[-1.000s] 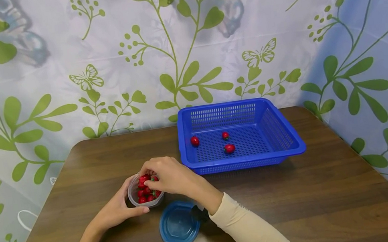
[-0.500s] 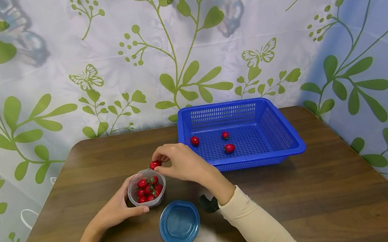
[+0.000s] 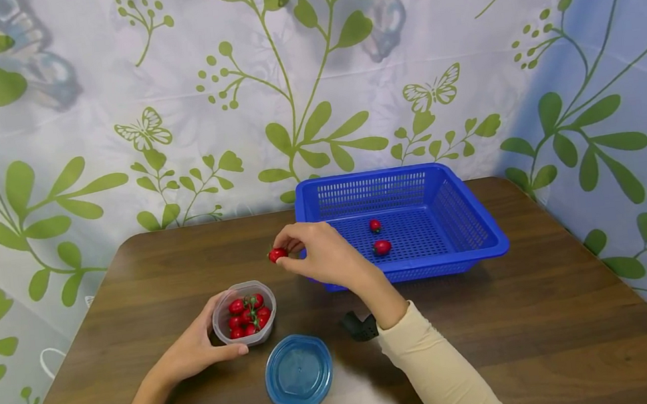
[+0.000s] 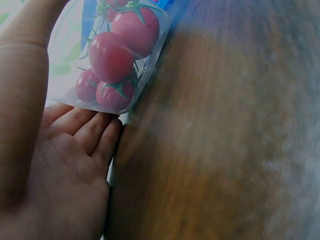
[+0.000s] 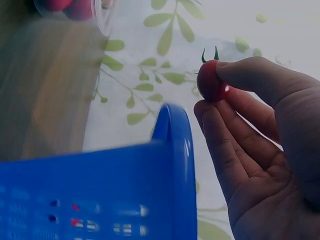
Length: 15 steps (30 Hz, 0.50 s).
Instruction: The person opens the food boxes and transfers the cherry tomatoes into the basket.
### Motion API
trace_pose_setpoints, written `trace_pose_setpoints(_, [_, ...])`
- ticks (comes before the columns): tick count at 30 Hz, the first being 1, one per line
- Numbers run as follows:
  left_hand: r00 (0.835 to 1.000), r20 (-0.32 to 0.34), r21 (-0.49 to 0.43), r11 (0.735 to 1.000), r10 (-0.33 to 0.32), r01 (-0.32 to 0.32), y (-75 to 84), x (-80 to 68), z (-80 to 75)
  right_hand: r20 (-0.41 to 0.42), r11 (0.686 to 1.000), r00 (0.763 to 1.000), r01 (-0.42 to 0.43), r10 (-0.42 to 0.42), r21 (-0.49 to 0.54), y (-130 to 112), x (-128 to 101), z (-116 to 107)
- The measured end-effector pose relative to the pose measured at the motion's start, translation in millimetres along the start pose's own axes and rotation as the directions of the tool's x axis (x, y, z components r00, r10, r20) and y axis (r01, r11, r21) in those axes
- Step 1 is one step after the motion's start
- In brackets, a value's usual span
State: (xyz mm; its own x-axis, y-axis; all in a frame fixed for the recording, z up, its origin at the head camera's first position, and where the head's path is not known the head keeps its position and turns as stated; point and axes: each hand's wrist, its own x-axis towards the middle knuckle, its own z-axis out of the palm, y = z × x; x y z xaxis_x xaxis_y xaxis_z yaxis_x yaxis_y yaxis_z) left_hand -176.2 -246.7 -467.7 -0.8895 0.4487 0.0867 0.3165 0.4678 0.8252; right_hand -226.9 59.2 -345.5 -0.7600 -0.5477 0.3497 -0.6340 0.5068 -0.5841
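So the right hand (image 3: 321, 256) has one cherry tomato (image 3: 277, 255) pinched between thumb and fingertips, up in the air just off the left edge of the blue basket (image 3: 470, 211). On the right wrist view its green stem tips point up, away from the palm, so its long axis runs about upright. The left hand (image 3: 196, 349) cups the clear tub (image 3: 244, 313) of tomatoes on the table (image 3: 555, 308), fingers curled round the wall. The blue lid (image 3: 299, 373) lies just in front. The right hand blocks part of the basket floor, where two tomatoes (image 3: 381, 247) show.
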Motion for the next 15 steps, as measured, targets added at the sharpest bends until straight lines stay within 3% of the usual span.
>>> trace_pose_setpoints(5, [1.000,-0.007,-0.013,1.000,0.024,-0.024,-2.5,-0.9,0.7,-0.036,0.999,0.999,-0.033,0.033,0.015,6.5,-2.7,-11.3])
trace_pose_setpoints(15, [1.000,-0.009,-0.002,1.000,0.003,-0.003,-1.5,-0.5,1.4,-0.098,0.992,0.989,-0.102,0.109,0.076,24.4,-9.0,-34.3])
